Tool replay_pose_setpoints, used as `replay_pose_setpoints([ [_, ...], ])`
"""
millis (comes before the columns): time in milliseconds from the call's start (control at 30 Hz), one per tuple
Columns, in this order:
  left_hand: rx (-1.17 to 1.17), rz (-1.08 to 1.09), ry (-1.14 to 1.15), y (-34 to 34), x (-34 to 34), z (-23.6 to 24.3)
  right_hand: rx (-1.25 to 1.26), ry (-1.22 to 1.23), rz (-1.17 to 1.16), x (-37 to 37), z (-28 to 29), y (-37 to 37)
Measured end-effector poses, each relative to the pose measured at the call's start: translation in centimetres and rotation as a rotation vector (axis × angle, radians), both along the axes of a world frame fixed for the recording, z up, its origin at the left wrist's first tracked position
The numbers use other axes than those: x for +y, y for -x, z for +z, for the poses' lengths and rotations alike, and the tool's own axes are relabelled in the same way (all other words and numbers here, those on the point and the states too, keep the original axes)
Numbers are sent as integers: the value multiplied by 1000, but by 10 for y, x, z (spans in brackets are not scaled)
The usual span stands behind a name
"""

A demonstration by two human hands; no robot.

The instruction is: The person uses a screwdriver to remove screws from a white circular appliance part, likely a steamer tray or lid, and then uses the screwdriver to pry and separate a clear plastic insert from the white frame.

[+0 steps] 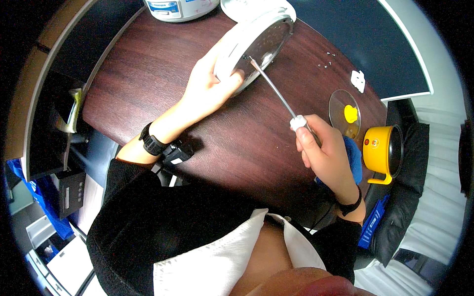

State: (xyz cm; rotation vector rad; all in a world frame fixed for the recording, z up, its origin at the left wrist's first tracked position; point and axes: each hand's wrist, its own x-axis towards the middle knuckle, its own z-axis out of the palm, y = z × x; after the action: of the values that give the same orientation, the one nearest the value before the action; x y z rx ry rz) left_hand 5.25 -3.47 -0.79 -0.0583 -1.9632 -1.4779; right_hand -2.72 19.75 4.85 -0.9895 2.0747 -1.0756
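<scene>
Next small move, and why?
Probably check that the slim metal screwdriver is seated before turning it: the right hand holds its tip at the dark face of the white round housing, the left hand grips that housing, and actual seating can't be seen.

Surface Markings: Locations and Legibility

White tub [195,12], top edge of view: blue label [164,8] with light print, plus pink marks higher on the wall. Yellow pot [378,161], right: small pale emblem [375,143] on the side wall. Dark box [75,178], lower left: pale rectangular label [67,198] and a column of small symbols [80,188]. Blue packet [367,234], right: white print. Black block [184,151] near the table edge: white label [177,161]. Lettering: too small or blurred to read.
</scene>
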Motion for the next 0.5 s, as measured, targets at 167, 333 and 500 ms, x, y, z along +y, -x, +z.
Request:
replay_pose_setpoints([
  [167, 23, -29, -52, 0, 0, -3, 410, 59, -10, -5, 7, -5],
  [333, 48, -11, -24, 0, -1, -2, 690, 166, -25, -2, 5, -2],
  [500, 44, 3, -26, 0, 0, -1, 721, 169, -31, -1, 3, 3],
])
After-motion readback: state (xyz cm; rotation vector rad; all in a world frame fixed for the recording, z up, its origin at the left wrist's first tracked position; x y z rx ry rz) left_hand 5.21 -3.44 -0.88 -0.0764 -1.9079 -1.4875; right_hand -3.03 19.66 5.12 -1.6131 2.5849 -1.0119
